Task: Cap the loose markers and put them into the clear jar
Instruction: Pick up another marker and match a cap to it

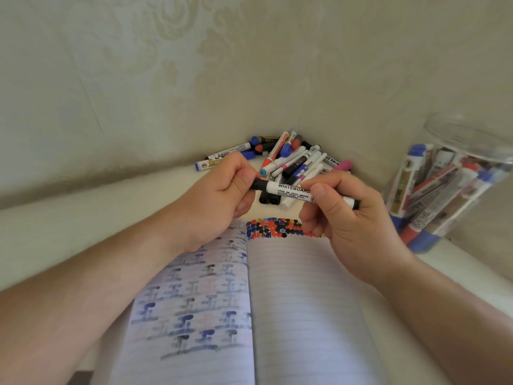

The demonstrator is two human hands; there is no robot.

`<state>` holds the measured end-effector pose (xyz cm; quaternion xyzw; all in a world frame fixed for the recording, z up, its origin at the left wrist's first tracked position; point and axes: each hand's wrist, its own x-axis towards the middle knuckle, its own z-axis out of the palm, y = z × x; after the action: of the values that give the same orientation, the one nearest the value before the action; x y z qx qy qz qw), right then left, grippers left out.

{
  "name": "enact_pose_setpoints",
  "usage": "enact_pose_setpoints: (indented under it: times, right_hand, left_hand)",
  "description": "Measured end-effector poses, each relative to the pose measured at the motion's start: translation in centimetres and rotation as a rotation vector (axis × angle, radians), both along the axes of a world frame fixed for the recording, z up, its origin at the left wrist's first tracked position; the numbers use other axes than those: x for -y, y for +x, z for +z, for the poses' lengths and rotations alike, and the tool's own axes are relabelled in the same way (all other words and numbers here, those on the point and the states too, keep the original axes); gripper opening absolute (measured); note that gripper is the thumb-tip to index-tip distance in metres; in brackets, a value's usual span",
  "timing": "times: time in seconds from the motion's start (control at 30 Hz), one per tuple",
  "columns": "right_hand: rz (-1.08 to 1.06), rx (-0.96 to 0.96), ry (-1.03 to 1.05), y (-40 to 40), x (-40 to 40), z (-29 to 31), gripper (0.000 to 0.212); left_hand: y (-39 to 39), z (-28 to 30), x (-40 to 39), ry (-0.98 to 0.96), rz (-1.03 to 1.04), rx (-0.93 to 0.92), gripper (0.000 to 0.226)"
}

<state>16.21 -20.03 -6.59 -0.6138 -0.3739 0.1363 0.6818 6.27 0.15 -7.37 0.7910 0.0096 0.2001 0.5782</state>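
Both hands are on one whiteboard marker [294, 190]: left hand [222, 195] pinches its black cap [259, 184], right hand [344, 215] grips the barrel, fingers curled tight, above the open notebook [291, 301].

The one camera sits on my head. It looks forward and down, close over my worktop [69, 218] corner.

Whiteboard marker [291, 190] between both hands
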Motion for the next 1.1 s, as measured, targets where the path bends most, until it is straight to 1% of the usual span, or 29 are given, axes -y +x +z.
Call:
enact_pose_setpoints:
  times: [0.1,0.17,0.23,0.27,0.3,0.33,0.4,0.47,0.5,0.57,0.63,0.7,0.73,0.77,0.8,0.9,0.93,0.97,1.03,1.1]
  right_hand:
    - [0.011,-0.147,0.041,-0.5,-0.1,0.4,0.016]
    - [0.004,-0.232,0.082,-0.6,0.0,0.9,0.016]
    - [-0.020,-0.204,0.119,-0.7,0.4,1.8,0.011]
    - [-0.038,-0.155,0.146,-0.9,0.7,2.5,0.011]
    - [-0.070,-0.081,0.167,-1.1,1.2,3.5,0.015]
    - [-0.122,0.028,0.183,-1.3,2.0,4.7,0.020]
    - [-0.270,0.312,0.225,-1.8,4.1,8.0,0.022]
    - [-0.432,0.558,0.231,-0.9,6.9,11.4,0.025]
    - [-0.519,0.631,0.202,-0.1,8.3,12.9,0.028]
    - [-0.651,0.682,0.095,2.1,10.8,15.1,0.029]
    - [-0.750,0.714,-0.095,4.1,12.2,16.0,0.024]
    - [-0.783,0.744,-0.315,4.9,12.5,15.7,0.030]
    - [-0.780,0.747,-0.381,4.8,12.5,15.5,0.034]
    - [-0.781,0.747,-0.403,4.5,12.5,15.3,0.039]
    - [-0.794,0.740,-0.374,4.4,12.6,15.3,0.041]
    - [-0.907,0.676,-0.153,4.5,13.1,16.1,0.042]
    - [-0.930,0.677,-0.140,4.7,13.2,16.2,0.042]
    - [-0.933,0.690,-0.179,5.0,13.2,16.1,0.039]
    - [-0.879,0.728,-0.386,5.3,12.8,15.3,0.032]
    - [-0.782,0.714,-0.580,5.3,12.0,13.9,0.024]
  left_hand:
    - [-0.2,0.4,0.4,0.106,0.003,0.055,0.024]
    - [-0.3,0.6,0.7,0.150,-0.005,0.060,0.026]
    - [-0.2,0.8,1.1,0.150,-0.034,0.049,0.024]
    - [-0.2,0.8,1.2,0.146,-0.062,0.042,0.022]
    - [-0.1,0.9,1.4,0.166,-0.091,0.028,0.021]
    - [0.0,0.8,1.6,0.228,-0.105,-0.007,0.021]
    - [0.4,0.0,1.4,0.452,-0.079,-0.088,0.018]
    - [0.9,-0.9,0.9,0.656,-0.014,-0.155,0.026]
    - [1.2,-1.3,0.7,0.688,0.022,-0.182,0.031]
    - [1.4,-1.5,0.7,0.670,0.072,-0.205,0.032]
    - [1.6,-1.8,0.8,0.715,0.075,-0.198,0.029]
    - [1.6,-2.0,1.1,0.754,0.064,-0.205,0.028]
    - [1.6,-2.0,1.1,0.759,0.069,-0.205,0.026]
    - [1.5,-2.0,1.1,0.760,0.079,-0.204,0.025]
    - [1.5,-2.0,1.1,0.758,0.090,-0.206,0.025]
    - [1.4,-2.0,1.2,0.753,0.113,-0.203,0.028]
    - [1.4,-2.0,1.3,0.759,0.114,-0.202,0.029]
    - [1.4,-2.0,1.4,0.768,0.111,-0.204,0.029]
    - [1.5,-1.8,1.5,0.789,0.104,-0.213,0.028]
    - [1.5,-1.8,1.5,0.799,0.090,-0.232,0.024]
